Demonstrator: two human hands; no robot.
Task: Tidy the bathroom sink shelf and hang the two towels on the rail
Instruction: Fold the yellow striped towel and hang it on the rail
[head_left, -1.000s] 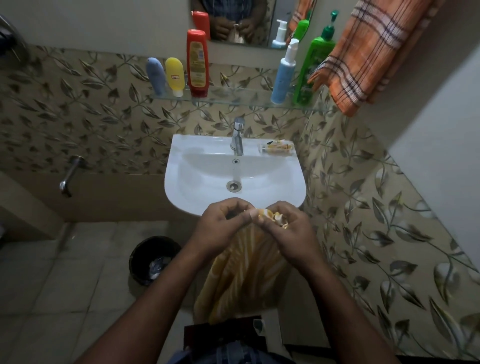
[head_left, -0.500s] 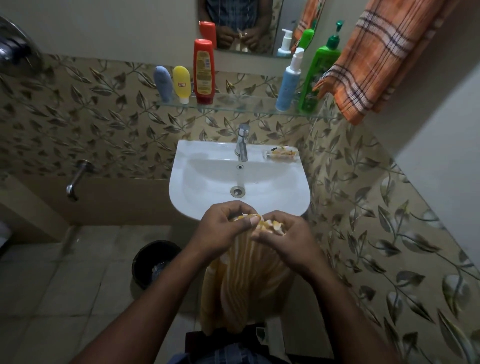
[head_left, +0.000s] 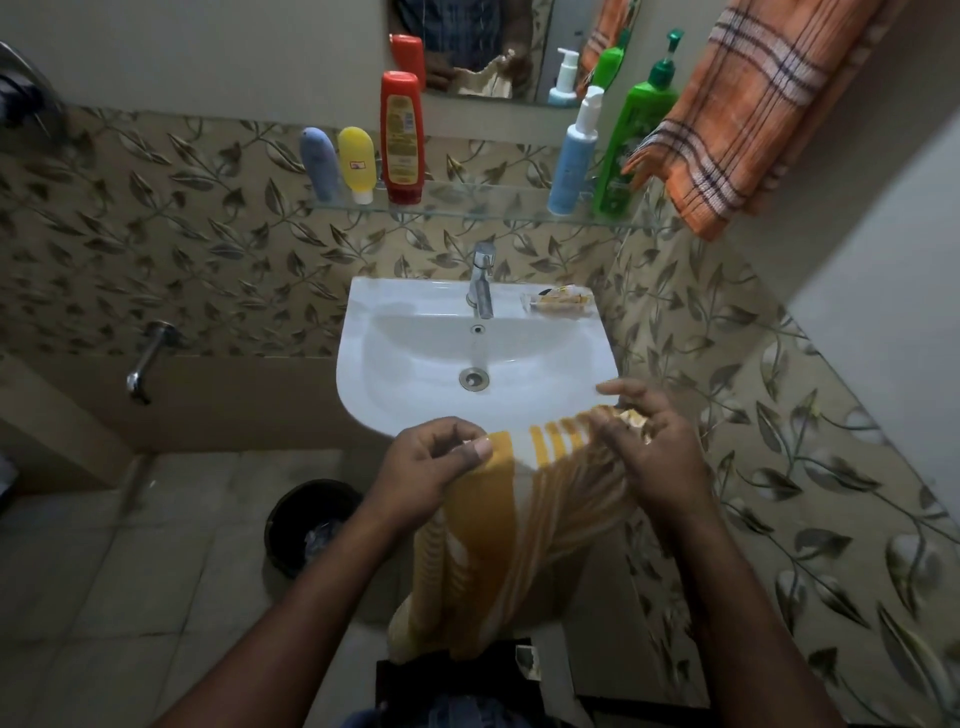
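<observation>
A: Head view, sink at centre. Both hands hold the yellow striped towel (head_left: 498, 535) by its top edge, just near of the sink (head_left: 415, 384). Left hand (head_left: 431, 462) pinches the edge between thumb and curled fingers; right hand (head_left: 649, 457) has the other end bunched in its grip, forefinger sticking out loose.

B: Risks?

A: Right-hand grip looks partial. If the bunch slips, that end likely drops toward the floor or swings into the basin. Long tail hangs low, could drag.

B: Where's it going?

A: Rail itself not visible. Orange plaid towel (head_left: 753, 109) already hangs far right, so presumably beside that.

B: Anything in the way?

A: Glass shelf (head_left: 483, 210) sits between. Green pump bottle (head_left: 631, 130) and blue pump bottle (head_left: 574, 150) stand at its right end, touching or nearly touching the orange towel's corner. Lifting cloth past them could topple either. Red bottle (head_left: 401, 137), yellow tube (head_left: 357, 163), blue tube (head_left: 319, 163) stand left, clear. Bin (head_left: 306, 525) sits near left.
</observation>
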